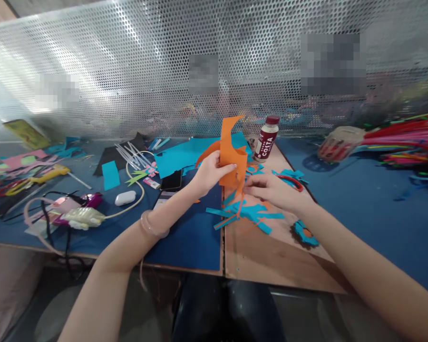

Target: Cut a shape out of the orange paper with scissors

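Note:
My left hand (211,172) is closed on a cut sheet of orange paper (230,137), its thumb pressed across the front. The sheet stands upright above the table, with a curved notch cut into its upper right side. At the sheet's lower right edge, my right hand (267,191) has its fingers bent and closed on the orange paper; the fingertips are partly hidden. Below both hands lies a pile of blue paper strips (249,211) with orange scraps among them. Red-handled scissors (295,183) lie just behind my right hand. A blue paper flower (304,233) sits beside my right forearm.
A Costa bottle (266,140) stands behind my right hand. Blue paper sheets (178,154) and a phone (171,180) lie back left. Further left are a white earphone case (125,198), tangled cables and a yellow glue gun (50,174). A perforated metal screen (139,71) borders the table.

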The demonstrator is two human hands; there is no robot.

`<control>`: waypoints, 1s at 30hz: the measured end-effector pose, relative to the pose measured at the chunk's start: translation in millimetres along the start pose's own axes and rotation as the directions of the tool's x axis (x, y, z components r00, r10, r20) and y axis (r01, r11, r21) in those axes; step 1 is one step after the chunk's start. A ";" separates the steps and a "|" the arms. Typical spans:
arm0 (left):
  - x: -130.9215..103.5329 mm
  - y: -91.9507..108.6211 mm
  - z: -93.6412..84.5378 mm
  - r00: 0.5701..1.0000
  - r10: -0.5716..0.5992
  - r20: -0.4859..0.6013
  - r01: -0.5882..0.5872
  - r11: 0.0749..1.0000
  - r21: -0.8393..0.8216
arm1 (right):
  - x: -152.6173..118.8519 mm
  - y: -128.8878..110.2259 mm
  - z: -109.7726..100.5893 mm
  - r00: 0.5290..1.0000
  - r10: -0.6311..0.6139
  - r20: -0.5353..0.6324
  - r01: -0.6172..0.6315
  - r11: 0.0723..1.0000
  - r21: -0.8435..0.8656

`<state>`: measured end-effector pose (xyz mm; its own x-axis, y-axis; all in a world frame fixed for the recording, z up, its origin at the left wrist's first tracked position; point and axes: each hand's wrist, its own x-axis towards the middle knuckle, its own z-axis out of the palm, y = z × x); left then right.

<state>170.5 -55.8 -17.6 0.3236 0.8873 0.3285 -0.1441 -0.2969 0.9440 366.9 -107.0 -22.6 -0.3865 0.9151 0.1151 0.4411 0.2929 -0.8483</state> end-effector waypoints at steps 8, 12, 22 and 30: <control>15.5 -13.2 -19.8 0.997 -0.012 -0.077 0.002 0.993 -0.117 | -5.3 14.1 -32.0 0.806 0.311 0.503 -0.210 0.946 -0.248; 19.3 -14.1 -26.6 0.992 -0.043 -0.118 0.025 0.988 -0.151 | -2.0 31.3 -31.4 0.832 0.291 0.471 -0.169 0.944 -0.285; 26.0 -15.4 -58.6 0.956 0.012 -0.292 -0.021 0.999 -0.028 | 9.1 60.3 -53.5 0.991 0.121 -0.049 -0.124 0.750 -0.650; 31.6 -21.7 -71.8 0.950 0.035 -0.311 -0.044 0.999 -0.021 | 4.7 89.6 -70.1 0.983 0.108 -0.146 -0.179 0.727 -0.663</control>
<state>116.7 3.9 -30.0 0.0118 0.9419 0.3356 -0.1774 -0.3284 0.9278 461.5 -57.0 -61.9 -0.2136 0.9721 0.0969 0.9269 0.2330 -0.2942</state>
